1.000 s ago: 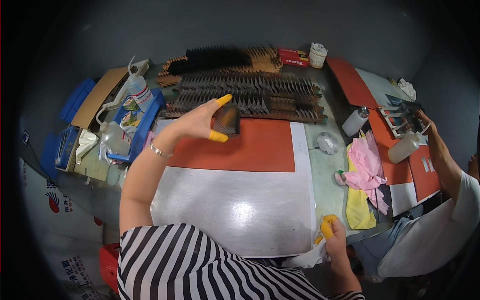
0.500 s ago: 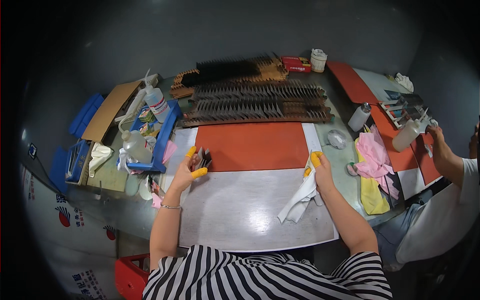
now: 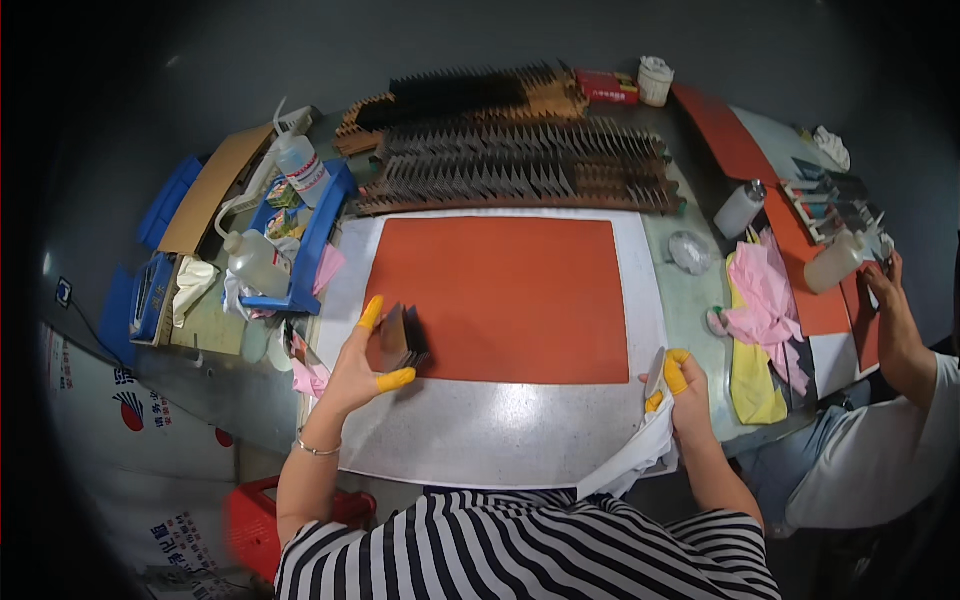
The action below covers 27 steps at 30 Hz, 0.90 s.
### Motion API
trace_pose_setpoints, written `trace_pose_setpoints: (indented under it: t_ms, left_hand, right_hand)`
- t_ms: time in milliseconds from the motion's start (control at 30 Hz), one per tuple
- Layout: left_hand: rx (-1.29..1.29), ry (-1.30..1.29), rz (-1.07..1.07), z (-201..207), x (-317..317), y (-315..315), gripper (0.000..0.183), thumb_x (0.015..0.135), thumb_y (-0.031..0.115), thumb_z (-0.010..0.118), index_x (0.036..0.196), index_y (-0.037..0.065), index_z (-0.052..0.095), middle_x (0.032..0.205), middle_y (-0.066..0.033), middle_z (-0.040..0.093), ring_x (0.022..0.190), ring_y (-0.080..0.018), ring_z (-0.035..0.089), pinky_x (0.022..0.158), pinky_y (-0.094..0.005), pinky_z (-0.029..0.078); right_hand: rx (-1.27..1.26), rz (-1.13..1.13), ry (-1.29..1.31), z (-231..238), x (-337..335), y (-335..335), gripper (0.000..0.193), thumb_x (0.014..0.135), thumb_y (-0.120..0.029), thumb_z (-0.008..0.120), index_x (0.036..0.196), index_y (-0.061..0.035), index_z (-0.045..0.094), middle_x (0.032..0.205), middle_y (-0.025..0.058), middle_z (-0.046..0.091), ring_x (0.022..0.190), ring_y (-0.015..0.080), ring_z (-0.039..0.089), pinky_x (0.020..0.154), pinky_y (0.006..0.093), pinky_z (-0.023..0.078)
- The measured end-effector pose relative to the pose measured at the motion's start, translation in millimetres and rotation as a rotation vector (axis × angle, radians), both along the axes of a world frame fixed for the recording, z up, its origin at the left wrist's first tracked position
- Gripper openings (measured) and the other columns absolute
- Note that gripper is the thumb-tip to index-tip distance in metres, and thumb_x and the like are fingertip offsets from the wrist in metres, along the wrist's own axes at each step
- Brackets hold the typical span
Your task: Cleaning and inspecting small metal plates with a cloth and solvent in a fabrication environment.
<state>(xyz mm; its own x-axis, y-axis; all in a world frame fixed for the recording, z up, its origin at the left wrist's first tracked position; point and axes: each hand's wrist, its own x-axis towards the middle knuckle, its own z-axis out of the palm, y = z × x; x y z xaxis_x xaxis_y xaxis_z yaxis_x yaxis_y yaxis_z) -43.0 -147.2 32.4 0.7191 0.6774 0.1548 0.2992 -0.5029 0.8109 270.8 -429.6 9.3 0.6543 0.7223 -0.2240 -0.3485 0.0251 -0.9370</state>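
Observation:
My left hand [image 3: 346, 378], with yellow finger cots on thumb and index finger, spans a small stack of thin dark plates [image 3: 404, 342]. The plates are fanned and upright, over the left part of the orange-red mat [image 3: 510, 290]; whether they touch it I cannot tell. To the right, my right hand [image 3: 688, 398] pinches a white cloth [image 3: 632, 455] that hangs toward the table's near edge. At its yellow-capped fingertips is a thin pale grey rounded piece [image 3: 656, 368], partly hidden by the fingers and cloth.
Behind the mat stand long racks of thin dark plates [image 3: 520, 165]. A blue tray [image 3: 335, 205] with squeeze bottles [image 3: 262, 262] is on the left. Pink cloth [image 3: 762, 290] and yellow cloth [image 3: 755, 385] lie on the right, near a co-worker's hand [image 3: 888, 290].
Both hands appear lower in the picture, the right one also farther right, with the cloth. More of the mat shows, and its near edge lies closer to me. The dark plates stay by my left hand.

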Motion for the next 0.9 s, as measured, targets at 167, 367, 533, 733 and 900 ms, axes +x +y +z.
trace_pose_setpoints:
  t_ms: [167, 367, 533, 733, 900]
  left_hand:
    - [0.258, 0.074, -0.3, 22.5, 126.4, -31.3, 0.099, 0.057, 0.028, 0.078, 0.134, -0.002, 0.024, 0.123, -0.0219, 0.041, 0.117, -0.0314, 0.039, 0.098, -0.0382, 0.033]
    - [0.233, 0.142, -0.502, -5.8, 202.3, -68.8, 0.102, 0.055, 0.028, 0.078, 0.135, 0.001, 0.021, 0.129, -0.021, 0.035, 0.122, -0.0319, 0.033, 0.103, -0.038, 0.026]
    - [0.288, 0.183, -0.487, -3.9, 190.3, -65.8, 0.103, 0.057, 0.027, 0.078, 0.137, 0.003, 0.018, 0.128, -0.0195, 0.035, 0.12, -0.0338, 0.033, 0.105, -0.0426, 0.019]
    - [0.271, 0.274, -0.431, -4.1, 157.5, -47.7, 0.106, 0.056, 0.028, 0.079, 0.138, 0.007, 0.016, 0.13, -0.0158, 0.036, 0.125, -0.0312, 0.028, 0.107, -0.0433, 0.013]
    - [0.239, 0.289, -0.382, -2.8, 131.4, -32.9, 0.105, 0.055, 0.032, 0.08, 0.137, 0.006, 0.02, 0.131, -0.017, 0.034, 0.126, -0.0303, 0.027, 0.107, -0.0475, 0.009]
  right_hand:
    - [0.054, -0.006, -0.132, -12.9, -8.6, -17.5, 0.019, 0.089, -0.021, 0.051, 0.099, -0.0041, 0.048, 0.081, 0.0117, 0.061, 0.053, 0.0101, 0.055, 0.048, 0.0207, 0.044]
    - [0.067, 0.04, -0.229, -23.5, -13.0, -21.9, 0.023, 0.088, -0.022, 0.054, 0.1, -0.0044, 0.046, 0.087, 0.0104, 0.06, 0.056, 0.0102, 0.055, 0.05, 0.0216, 0.045]
    - [0.07, 0.046, -0.139, -13.0, -17.9, -22.2, 0.013, 0.087, -0.012, 0.054, 0.093, -0.0029, 0.048, 0.074, 0.0022, 0.053, 0.06, 0.0068, 0.051, 0.052, 0.0208, 0.043]
    - [0.069, 0.057, -0.194, -21.5, -14.3, -24.6, 0.02, 0.088, -0.019, 0.052, 0.1, -0.0032, 0.048, 0.089, 0.0088, 0.06, 0.059, 0.0084, 0.054, 0.052, 0.0208, 0.044]
    - [0.039, 0.052, -0.175, -20.4, -15.8, -21.8, 0.019, 0.089, -0.018, 0.051, 0.1, -0.0032, 0.048, 0.088, 0.0089, 0.06, 0.058, 0.0079, 0.054, 0.051, 0.0205, 0.044]
